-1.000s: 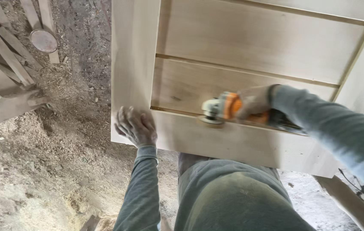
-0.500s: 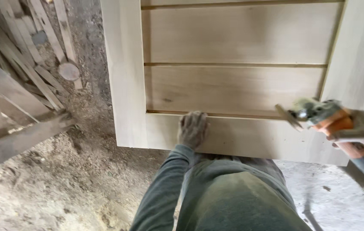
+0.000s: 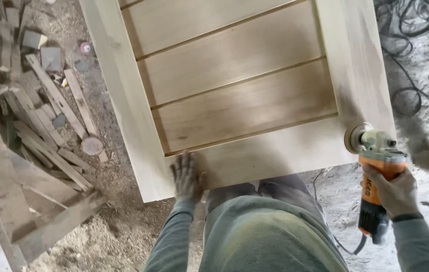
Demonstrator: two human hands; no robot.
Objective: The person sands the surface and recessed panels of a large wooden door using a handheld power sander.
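A pale wooden door panel [image 3: 234, 95] with grooved horizontal boards lies flat in front of me. My left hand [image 3: 187, 177] rests flat, fingers spread, on the panel's near rail. My right hand [image 3: 395, 191] grips the orange body of an angle grinder [image 3: 376, 174]. The grinder's round sanding disc [image 3: 354, 137] sits at the panel's near right corner, against the edge of the frame. Its dark cord hangs down below my right wrist.
Scrap wood strips and offcuts [image 3: 48, 116] are piled on the sawdust-covered ground to the left. A rough timber frame [image 3: 48, 221] lies at lower left. Black cables [image 3: 406, 60] trail over the ground at upper right.
The grinder has moved from the middle of the near rail out to the panel's right corner. My left hand has slid right along the rail, and the view has shifted.
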